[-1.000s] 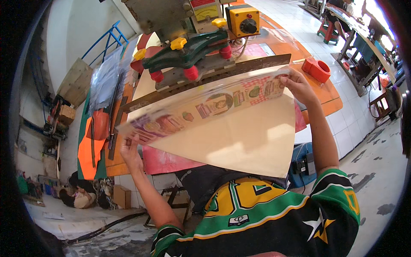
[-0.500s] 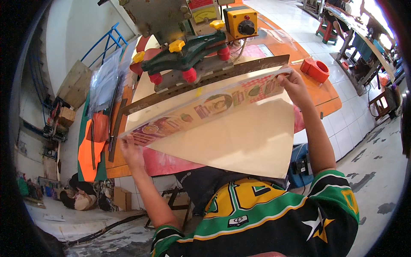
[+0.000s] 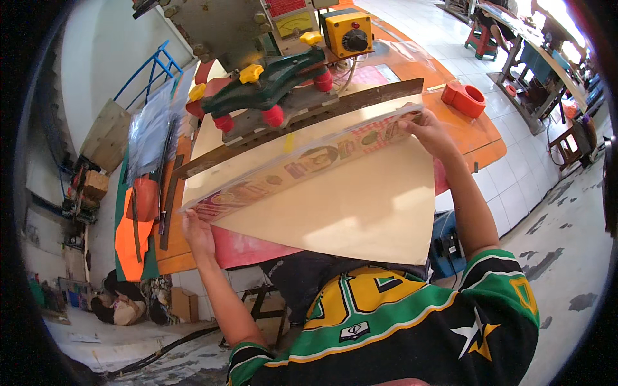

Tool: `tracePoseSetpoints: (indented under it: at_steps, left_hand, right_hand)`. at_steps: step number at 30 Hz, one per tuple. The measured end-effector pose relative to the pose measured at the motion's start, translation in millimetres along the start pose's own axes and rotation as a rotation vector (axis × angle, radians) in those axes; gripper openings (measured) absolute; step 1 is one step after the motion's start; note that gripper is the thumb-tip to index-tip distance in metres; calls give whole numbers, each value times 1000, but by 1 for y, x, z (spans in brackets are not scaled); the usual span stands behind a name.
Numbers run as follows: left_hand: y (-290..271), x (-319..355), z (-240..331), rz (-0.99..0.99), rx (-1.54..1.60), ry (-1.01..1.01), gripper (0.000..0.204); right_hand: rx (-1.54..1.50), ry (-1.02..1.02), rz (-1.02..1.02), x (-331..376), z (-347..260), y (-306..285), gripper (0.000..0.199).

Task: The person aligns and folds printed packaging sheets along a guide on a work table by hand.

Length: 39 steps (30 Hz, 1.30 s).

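A long printed strip (image 3: 315, 162) of clear plastic with food pictures stretches between my hands, slanting up to the right. My left hand (image 3: 198, 233) pinches its near left end. My right hand (image 3: 428, 132) grips the far right end, thumb on top. Beneath the strip lies a large cream sheet (image 3: 347, 212), whose near corner hangs over the table edge toward my lap. Just beyond the strip runs a long metal bar (image 3: 373, 95) under a press machine (image 3: 257, 93) with a green arm, yellow knobs and red caps.
A yellow control box (image 3: 347, 33) with a black dial is on the machine. On the orange table (image 3: 483, 138) sits a red tape dispenser (image 3: 463, 98). Clear plastic sheets (image 3: 151, 138) and an orange piece (image 3: 132, 248) lie at left. A pink surface (image 3: 248, 248) shows under the cream sheet.
The whole view has shifted slightly left. Both hands have drawn the strip a little nearer to me, and its printed face appears narrower. Each hand keeps its hold.
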<state>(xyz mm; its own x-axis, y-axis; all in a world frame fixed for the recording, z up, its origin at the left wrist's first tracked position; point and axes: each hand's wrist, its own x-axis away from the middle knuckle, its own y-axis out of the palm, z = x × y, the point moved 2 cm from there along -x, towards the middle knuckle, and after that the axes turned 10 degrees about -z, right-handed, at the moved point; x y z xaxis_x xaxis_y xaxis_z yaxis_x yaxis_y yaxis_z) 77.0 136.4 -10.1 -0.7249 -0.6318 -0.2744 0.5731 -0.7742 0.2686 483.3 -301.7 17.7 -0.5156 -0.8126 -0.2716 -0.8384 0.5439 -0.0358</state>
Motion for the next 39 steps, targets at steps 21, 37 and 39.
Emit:
tracePoseSetpoints:
  at_steps: [21, 37, 39]
  left_hand:
    - [15, 5, 4, 348, -175, 107, 39]
    - [14, 13, -2, 381, -321, 232, 27]
    - [16, 14, 0, 387, -329, 231, 27]
  right_hand:
    - [-55, -28, 97, 3, -9, 11, 38]
    - [-104, -75, 57, 8, -1, 16, 57]
    - [-68, -52, 42, 10, 0, 16, 61]
